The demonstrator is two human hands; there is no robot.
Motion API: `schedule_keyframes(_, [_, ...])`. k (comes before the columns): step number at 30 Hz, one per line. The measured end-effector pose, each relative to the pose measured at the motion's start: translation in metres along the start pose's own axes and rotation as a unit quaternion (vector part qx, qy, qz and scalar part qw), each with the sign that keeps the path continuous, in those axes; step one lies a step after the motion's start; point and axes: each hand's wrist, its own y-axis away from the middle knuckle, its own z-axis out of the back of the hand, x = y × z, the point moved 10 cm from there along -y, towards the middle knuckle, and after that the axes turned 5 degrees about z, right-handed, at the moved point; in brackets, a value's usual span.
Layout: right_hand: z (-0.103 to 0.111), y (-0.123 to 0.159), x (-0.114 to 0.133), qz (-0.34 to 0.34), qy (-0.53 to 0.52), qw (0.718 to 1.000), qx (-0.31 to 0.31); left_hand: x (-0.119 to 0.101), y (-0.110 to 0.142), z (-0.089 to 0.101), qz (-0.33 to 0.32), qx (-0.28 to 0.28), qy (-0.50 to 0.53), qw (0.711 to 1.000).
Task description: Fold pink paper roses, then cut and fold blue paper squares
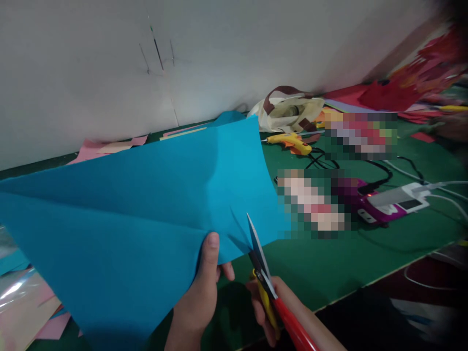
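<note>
A large sheet of blue paper (139, 180) spans the left and middle of the view, with a crease running across it. My left hand (204, 287) grips its near edge, thumb on top and fingers underneath. In my right hand (263, 312) is a pair of scissors (266, 273) with red and yellow handles. The blades are parted at the sheet's near edge, to the right of my left thumb. One blade lies above the paper; the other is partly hidden.
A yellow glue gun (292, 142) lies behind the sheet, near a cream bag (288, 112). A purple and white power strip (391, 204) with cables sits right on the green table (310, 263). Paper scraps (47, 312) lie at left. Two patches are pixelated.
</note>
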Motion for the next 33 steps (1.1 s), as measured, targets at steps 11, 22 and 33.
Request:
schedule_keyframes(11, [-0.001, 0.000, -0.001, -0.032, 0.032, 0.999, 0.027, -0.001, 0.001, 0.002, 0.003, -0.007, -0.008, 1.000])
schedule_keyframes(22, [0.001, 0.000, 0.011, 0.004, 0.000, 1.000, -0.007, 0.000, 0.000, 0.000, 0.005, 0.003, 0.001, 1.000])
schedule_keyframes(33, [0.002, 0.000, 0.014, 0.008, 0.000, 1.000, 0.003, 0.003, 0.002, 0.000, 0.027, -0.010, 0.030, 0.999])
